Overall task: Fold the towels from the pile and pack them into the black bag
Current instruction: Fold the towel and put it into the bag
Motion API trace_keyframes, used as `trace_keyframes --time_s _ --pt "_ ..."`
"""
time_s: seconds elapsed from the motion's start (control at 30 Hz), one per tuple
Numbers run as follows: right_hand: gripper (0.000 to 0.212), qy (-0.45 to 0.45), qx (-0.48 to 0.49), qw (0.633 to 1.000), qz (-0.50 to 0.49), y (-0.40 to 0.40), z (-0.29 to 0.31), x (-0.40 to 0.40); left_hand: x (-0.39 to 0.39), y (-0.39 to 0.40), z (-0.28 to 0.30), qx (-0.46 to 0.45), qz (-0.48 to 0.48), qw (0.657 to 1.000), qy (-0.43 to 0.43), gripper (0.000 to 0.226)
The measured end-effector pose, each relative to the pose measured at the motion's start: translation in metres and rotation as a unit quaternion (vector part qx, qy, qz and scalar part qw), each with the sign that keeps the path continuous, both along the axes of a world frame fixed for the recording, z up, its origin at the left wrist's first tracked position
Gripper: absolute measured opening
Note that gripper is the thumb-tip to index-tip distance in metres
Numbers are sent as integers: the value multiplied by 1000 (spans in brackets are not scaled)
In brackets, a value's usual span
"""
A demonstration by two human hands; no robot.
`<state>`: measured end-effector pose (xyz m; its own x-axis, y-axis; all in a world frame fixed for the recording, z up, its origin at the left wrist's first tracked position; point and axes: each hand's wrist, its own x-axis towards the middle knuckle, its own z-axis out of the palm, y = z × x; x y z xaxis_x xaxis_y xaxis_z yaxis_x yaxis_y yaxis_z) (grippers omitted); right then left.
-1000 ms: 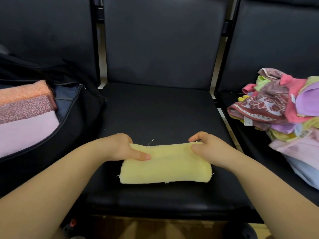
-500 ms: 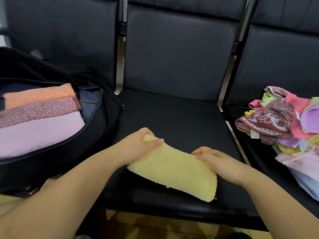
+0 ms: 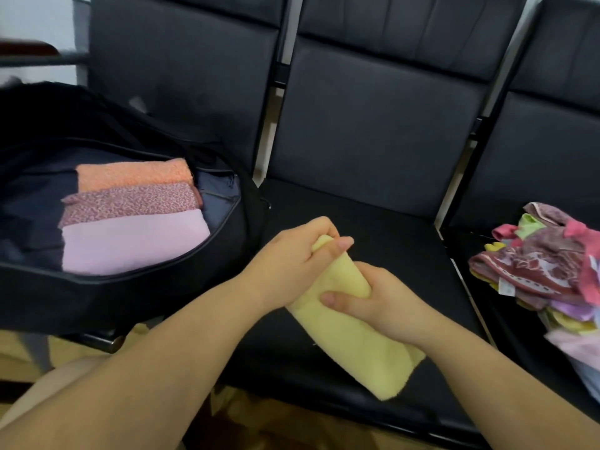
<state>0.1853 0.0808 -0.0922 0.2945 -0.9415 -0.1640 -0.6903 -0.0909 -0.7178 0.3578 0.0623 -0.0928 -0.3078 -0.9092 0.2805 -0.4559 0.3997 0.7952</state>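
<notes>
— What are the hands doing?
— The left hand (image 3: 293, 254) and right hand (image 3: 373, 300) both grip the folded soft yellow towel (image 3: 354, 339) above the black seat (image 3: 389, 228).
— And around them?
— The open black bag (image 3: 136, 287) with folded towels is left; the colourful towel pile (image 3: 545, 274) is right.

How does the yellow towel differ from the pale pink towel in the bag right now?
The yellow towel is held over the seat by the left hand and right hand; the pale pink towel lies flat, untouched, packed in the black bag. Both are folded.
</notes>
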Motion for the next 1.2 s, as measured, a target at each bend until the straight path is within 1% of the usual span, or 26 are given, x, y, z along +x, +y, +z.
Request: trace_keyframes --time_s 0.13,0.27,0.33,0.5,0.63,0.77,0.87,0.97,1.1,1.2 --pt "43 41 25 999 -12 -4 3 -5 25 -8 10 -25 59 998 5 28" --pt "58 73 17 997 -13 -8 14 -5 42 -12 14 -30 109 993 31 32" --pt "60 85 5 996 -3 -12 21 0 51 -15 17 -26 133 989 54 34" --pt "55 118 -37 992 35 -26 44 25 81 -21 24 -3 201 974 106 40" --pt "50 165 -93 978 90 -40 61 58 117 -25 22 -10 242 958 155 47" --pt "44 209 -136 960 127 -64 71 94 151 -25 23 11 285 945 162 49" --pt "40 219 -133 954 157 -80 74 119 174 -23 23 53 302 934 184 57" --pt "39 229 -137 946 183 -91 76 143 195 -20 20 80 329 920 199 55" --pt "47 252 -156 931 211 -104 80 172 218 -19 13 60 367 908 196 55" --pt "46 264 -140 926 230 -114 80 190 228 -21 14 41 392 898 194 51"
